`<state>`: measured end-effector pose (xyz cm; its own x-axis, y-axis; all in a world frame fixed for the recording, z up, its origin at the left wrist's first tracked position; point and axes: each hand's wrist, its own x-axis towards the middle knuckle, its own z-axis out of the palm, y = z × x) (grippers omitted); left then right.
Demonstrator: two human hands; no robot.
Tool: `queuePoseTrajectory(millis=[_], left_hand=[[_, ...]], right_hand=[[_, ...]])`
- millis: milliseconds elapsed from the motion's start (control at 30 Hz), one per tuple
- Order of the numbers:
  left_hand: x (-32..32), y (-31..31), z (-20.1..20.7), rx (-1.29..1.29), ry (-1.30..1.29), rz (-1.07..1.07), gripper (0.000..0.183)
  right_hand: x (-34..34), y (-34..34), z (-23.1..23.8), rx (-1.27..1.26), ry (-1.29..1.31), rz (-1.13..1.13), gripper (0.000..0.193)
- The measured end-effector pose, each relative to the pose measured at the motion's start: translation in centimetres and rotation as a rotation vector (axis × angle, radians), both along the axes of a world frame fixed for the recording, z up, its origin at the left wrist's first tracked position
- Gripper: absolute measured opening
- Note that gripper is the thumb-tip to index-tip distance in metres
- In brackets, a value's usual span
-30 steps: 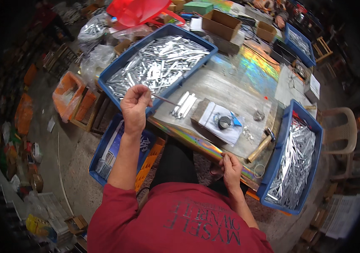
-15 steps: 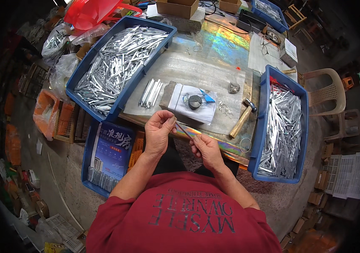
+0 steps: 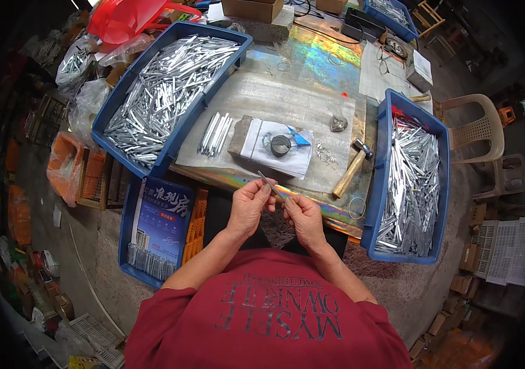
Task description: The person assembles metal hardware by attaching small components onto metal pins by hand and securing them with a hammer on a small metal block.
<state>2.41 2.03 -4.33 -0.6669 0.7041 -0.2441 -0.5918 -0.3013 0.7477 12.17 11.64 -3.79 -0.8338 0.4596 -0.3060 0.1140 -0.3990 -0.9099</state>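
A thin metal rod slants between my two hands, just off the table's near edge. My left hand pinches it, and its upper tip sticks out past those fingers. At its lower end my right hand has its fingertips closed on it. Beyond them a block carries white paper, with a dark round piece and a blue scrap on top. Left of the block lies a row of several metal rods. To its right are small metal bits and a hammer with a wooden handle.
Blue bins heaped with metal rods stand at the left and right of the table. Another blue bin holding a printed sheet sits low at the left. A plastic chair is beyond the right bin.
My left hand has slid right along the rod, closer to my right hand. The rod's upper tip now shows beyond the left fingers. The view has shifted slightly.
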Motion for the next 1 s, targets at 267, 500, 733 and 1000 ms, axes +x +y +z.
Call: queuePoseTrajectory(millis=[267,500,733,1000], left_hand=[[-0.7,0.0,0.4,-0.072,0.096,-0.035,0.020],[-2.0,-0.3,1.2,-0.093,0.135,-0.056,0.020],[-3.4,-1.5,1.0,-0.330,0.681,-0.416,0.013],[-2.5,-1.2,1.0,-0.499,0.981,-0.728,0.016]], right_hand=[[0.5,0.6,-1.4,0.181,-0.014,-0.054,0.017],[0.6,1.6,-0.9,0.357,-0.067,-0.088,0.016],[1.0,3.7,1.1,0.863,-0.012,0.029,0.007],[0.6,5.0,2.0,1.062,0.153,0.296,0.010]])
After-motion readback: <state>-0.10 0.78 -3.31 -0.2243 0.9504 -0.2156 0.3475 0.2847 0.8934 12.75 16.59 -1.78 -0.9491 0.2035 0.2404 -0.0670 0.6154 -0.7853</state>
